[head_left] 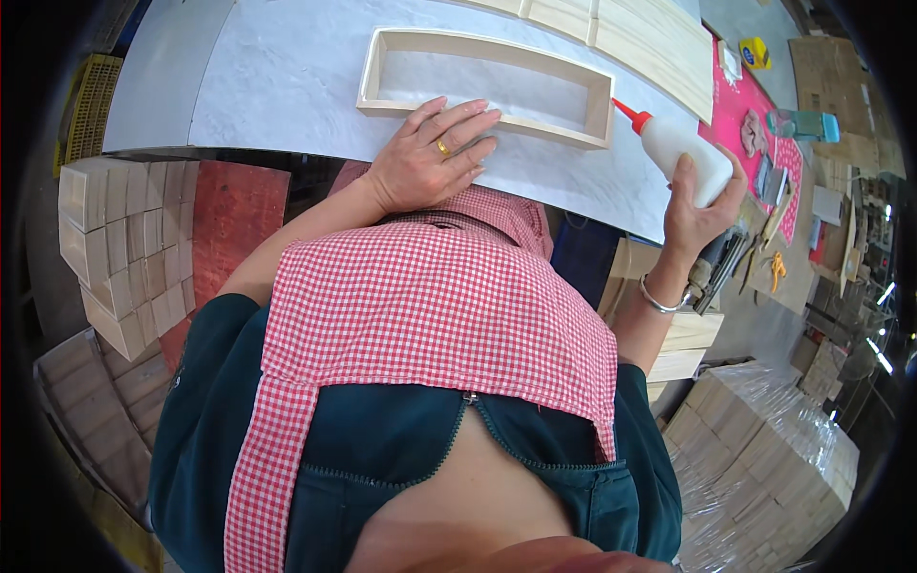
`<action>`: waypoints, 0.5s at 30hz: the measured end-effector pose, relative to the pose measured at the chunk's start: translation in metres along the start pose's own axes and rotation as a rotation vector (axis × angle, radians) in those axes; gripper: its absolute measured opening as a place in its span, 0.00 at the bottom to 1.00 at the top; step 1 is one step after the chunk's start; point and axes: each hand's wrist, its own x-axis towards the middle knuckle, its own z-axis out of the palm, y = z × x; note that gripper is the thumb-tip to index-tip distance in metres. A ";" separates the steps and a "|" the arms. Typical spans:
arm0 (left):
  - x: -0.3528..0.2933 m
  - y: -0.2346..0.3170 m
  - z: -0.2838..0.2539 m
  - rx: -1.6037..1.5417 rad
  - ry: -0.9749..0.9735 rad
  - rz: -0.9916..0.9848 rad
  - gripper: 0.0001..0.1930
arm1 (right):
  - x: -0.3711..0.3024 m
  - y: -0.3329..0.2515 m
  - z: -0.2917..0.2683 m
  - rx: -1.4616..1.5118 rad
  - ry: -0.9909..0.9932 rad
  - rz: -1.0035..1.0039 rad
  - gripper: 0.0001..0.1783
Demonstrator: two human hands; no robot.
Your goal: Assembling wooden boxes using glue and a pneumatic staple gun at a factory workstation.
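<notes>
A long, narrow wooden frame (497, 46) lies on the marble-patterned table (277, 76), its middle showing the tabletop. My left hand (435, 158) rests against the frame's near side with its fingers stretched out and slightly apart; a ring is on one finger. In my right hand (702, 196) is a white glue bottle (683, 158) with a red nozzle, the fingers wrapped round its body. The bottle is tilted, and its red tip is at the frame's right end. Whether the tip touches the wood or any glue comes out, I cannot tell.
Pale wooden boards (659, 57) lie along the table's far right. Beyond them a pink surface (731, 95) holds a cloth and small items. Stacked wooden boxes (124, 239) stand at the left beside a red panel (234, 220). A plastic-wrapped stack (764, 458) stands at the lower right.
</notes>
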 end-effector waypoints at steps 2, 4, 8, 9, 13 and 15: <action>0.000 0.000 0.000 -0.005 -0.001 0.001 0.17 | -0.007 -0.006 -0.008 -0.012 -0.004 0.012 0.24; 0.000 -0.001 0.000 -0.009 0.001 0.003 0.18 | -0.015 -0.013 -0.016 -0.031 -0.009 0.033 0.24; -0.001 -0.003 0.001 -0.020 0.008 0.003 0.17 | -0.027 -0.019 -0.032 -0.056 -0.036 0.051 0.25; -0.001 -0.004 0.001 -0.020 0.012 0.002 0.17 | -0.030 -0.020 -0.034 -0.059 -0.050 0.053 0.25; -0.005 -0.004 0.003 -0.018 0.055 0.017 0.17 | -0.036 -0.032 -0.023 0.110 -0.031 0.181 0.26; -0.006 -0.004 0.004 -0.001 0.094 0.024 0.16 | -0.038 -0.042 -0.009 0.295 -0.009 0.305 0.27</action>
